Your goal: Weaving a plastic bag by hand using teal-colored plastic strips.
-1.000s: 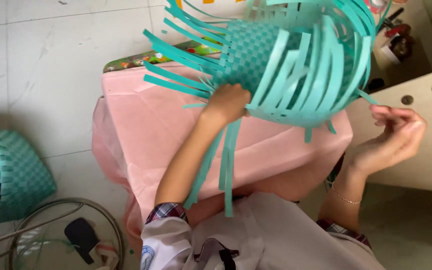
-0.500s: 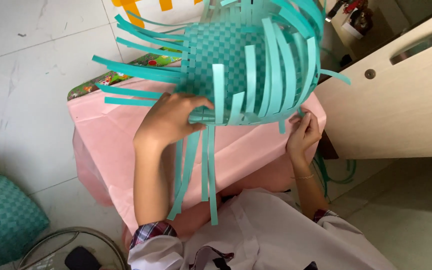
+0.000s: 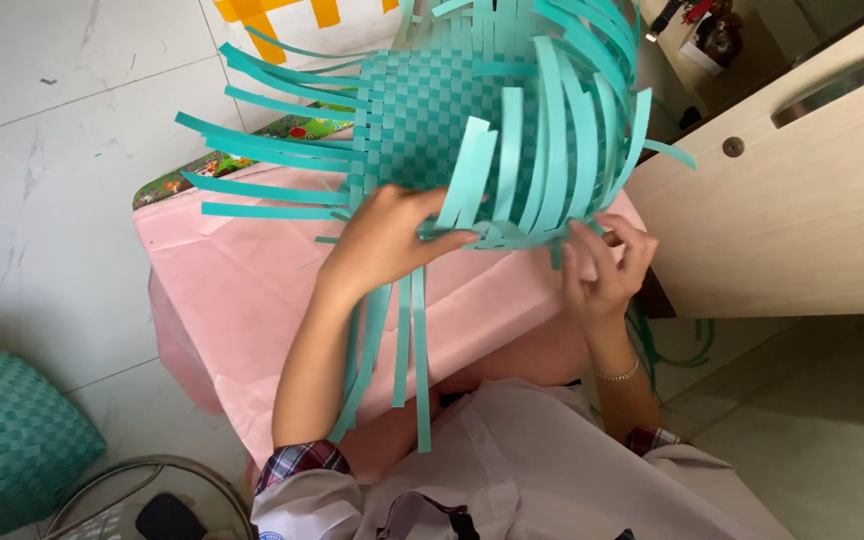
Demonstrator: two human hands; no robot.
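A half-woven basket of teal plastic strips is held up over a small table draped in pink cloth. Loose strips fan out to the left and hang down below it. My left hand grips the basket's lower woven edge, thumb over a strip. At the lower right rim, my right hand pinches the ends of the curved upright strips.
A finished teal woven basket sits on the tiled floor at lower left, beside a wire fan guard. A pale wooden cabinet stands close on the right. A patterned mat peeks from under the pink cloth.
My right hand came in from the far right and took hold of the basket's rim. The left hand shifted its grip along the lower edge, and the view moved closer.
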